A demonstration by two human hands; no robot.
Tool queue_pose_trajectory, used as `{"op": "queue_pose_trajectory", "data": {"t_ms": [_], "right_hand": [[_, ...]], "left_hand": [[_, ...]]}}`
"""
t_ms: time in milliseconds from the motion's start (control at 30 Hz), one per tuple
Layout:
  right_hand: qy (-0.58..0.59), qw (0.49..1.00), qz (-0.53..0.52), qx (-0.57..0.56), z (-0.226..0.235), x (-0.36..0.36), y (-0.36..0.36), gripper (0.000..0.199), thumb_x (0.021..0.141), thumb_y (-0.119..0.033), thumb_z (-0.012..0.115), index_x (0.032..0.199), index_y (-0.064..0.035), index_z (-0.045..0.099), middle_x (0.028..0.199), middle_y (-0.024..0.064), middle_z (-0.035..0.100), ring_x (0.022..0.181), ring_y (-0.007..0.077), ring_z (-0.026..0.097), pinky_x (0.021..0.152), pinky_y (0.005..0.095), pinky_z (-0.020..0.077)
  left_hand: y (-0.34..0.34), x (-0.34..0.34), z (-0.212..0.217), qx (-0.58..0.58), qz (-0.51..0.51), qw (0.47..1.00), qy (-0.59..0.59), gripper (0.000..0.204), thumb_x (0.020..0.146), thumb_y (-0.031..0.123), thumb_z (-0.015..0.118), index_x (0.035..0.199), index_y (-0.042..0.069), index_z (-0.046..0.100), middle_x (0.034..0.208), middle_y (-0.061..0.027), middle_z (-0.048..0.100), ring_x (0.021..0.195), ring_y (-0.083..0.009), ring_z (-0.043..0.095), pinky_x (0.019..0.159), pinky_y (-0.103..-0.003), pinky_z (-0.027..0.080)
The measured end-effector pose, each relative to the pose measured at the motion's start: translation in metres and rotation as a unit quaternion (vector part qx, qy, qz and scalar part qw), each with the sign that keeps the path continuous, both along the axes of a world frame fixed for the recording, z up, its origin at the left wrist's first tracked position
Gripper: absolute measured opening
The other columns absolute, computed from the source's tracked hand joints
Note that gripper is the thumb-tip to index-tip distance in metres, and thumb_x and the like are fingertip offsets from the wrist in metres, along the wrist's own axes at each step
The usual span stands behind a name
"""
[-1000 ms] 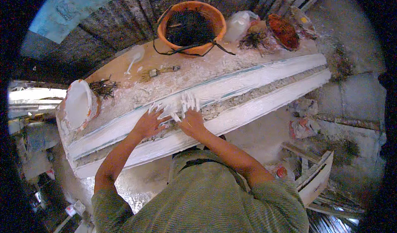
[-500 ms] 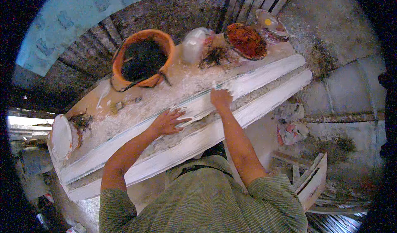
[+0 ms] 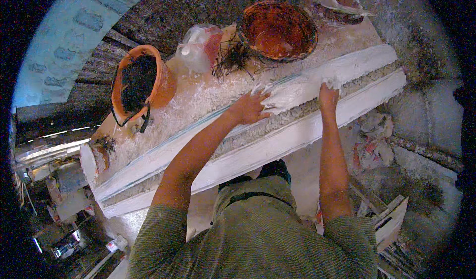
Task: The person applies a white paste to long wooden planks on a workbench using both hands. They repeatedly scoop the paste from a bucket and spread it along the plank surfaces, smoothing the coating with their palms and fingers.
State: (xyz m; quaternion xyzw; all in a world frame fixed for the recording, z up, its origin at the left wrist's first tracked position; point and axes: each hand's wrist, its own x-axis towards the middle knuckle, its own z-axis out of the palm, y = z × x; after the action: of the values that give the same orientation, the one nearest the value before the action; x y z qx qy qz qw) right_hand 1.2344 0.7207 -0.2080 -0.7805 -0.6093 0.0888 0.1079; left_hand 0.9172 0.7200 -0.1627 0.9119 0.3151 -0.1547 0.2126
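A long white plaster molding (image 3: 178, 135) lies aslant across the table, with a rough grey groove (image 3: 287, 114) between its two smooth white bands. On the far band my left hand (image 3: 249, 108) rests open, fingers spread and coated white. Farther right, my right hand (image 3: 328, 96) presses at the inner edge of that band beside the groove. Its fingers are curled and smeared with wet white plaster; whatever lies in them is hidden. The near white band (image 3: 297, 134) runs below both hands, close to my waist.
Beyond the molding stand an orange tub of dark fibre (image 3: 156, 78), a clear plastic bag (image 3: 197, 56), dark loose fibres (image 3: 233, 58), a reddish-brown round basin (image 3: 280, 31) and a bowl (image 3: 337, 11). A white-faced round container (image 3: 89, 161) sits at the left end. A wooden frame (image 3: 391, 219) stands lower right.
Both hands have slid rightward along the far band, the right one toward the molding's right end. The view has shifted, so the tub and basin appear farther left.
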Motion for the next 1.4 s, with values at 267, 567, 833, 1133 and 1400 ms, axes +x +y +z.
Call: {"op": "queue_pose_trajectory", "data": {"t_ms": [267, 567, 833, 1133, 1400], "right_hand": [[0.259, 0.959, 0.002, -0.114, 0.032, -0.181, -0.104, 0.062, 0.083, -0.037, 0.066, 0.132, 0.0000, 0.053, 0.133, 0.0315, 0.049, 0.119, 0.0496, 0.047, 0.105, 0.0552, 0.0366], [0.110, 0.929, 0.270, -0.230, 0.062, -0.334, -0.173, 0.063, 0.094, -0.048, 0.046, 0.115, 0.0090, 0.063, 0.128, 0.0351, 0.052, 0.122, 0.0549, 0.045, 0.109, 0.0627, 0.0261], [-0.087, 0.965, 0.143, -0.203, 0.033, -0.152, -0.031, 0.050, 0.099, -0.037, 0.034, 0.108, 0.0018, 0.065, 0.112, 0.0287, 0.064, 0.103, 0.0476, 0.062, 0.092, 0.0578, 0.0470], [-0.091, 0.977, 0.116, -0.153, 0.046, -0.103, -0.032, 0.041, 0.097, -0.029, 0.038, 0.113, -0.0023, 0.064, 0.111, 0.0261, 0.066, 0.105, 0.0439, 0.063, 0.092, 0.0643, 0.0437], [0.055, 0.972, -0.003, -0.229, 0.049, -0.098, -0.038, 0.065, 0.096, -0.049, 0.036, 0.118, 0.0062, 0.063, 0.129, 0.0300, 0.055, 0.129, 0.0477, 0.043, 0.110, 0.0598, 0.0287]], "left_hand": [[-0.046, -0.114, 0.000, -0.018, 0.055, 0.998, 0.016, 0.052, 0.100, 0.054, 0.035, 0.140, 0.025, 0.051, 0.158, -0.0165, 0.022, 0.145, -0.0490, 0.008, 0.116, -0.059, 0.019], [-0.153, -0.285, 0.022, 0.030, 0.099, 0.994, 0.027, 0.056, 0.099, 0.051, 0.036, 0.139, 0.015, 0.052, 0.153, -0.0182, 0.033, 0.144, -0.0431, 0.021, 0.117, -0.055, 0.019], [-0.162, -0.288, 0.024, -0.011, 0.074, 0.995, 0.069, 0.058, 0.096, 0.053, 0.042, 0.094, 0.004, 0.074, 0.152, -0.0158, 0.037, 0.141, -0.0396, 0.029, 0.114, -0.054, 0.027], [-0.114, -0.192, 0.000, 0.065, 0.031, 0.997, -0.034, 0.058, 0.097, 0.054, 0.040, 0.095, 0.007, 0.074, 0.151, -0.0069, 0.040, 0.140, -0.0290, 0.034, 0.110, -0.050, 0.031], [-0.024, 0.000, -0.030, 0.104, 0.009, 0.989, -0.107, 0.059, 0.097, 0.056, 0.038, 0.094, 0.009, 0.073, 0.155, -0.0042, 0.035, 0.144, -0.0237, 0.028, 0.115, -0.050, 0.023]]}}
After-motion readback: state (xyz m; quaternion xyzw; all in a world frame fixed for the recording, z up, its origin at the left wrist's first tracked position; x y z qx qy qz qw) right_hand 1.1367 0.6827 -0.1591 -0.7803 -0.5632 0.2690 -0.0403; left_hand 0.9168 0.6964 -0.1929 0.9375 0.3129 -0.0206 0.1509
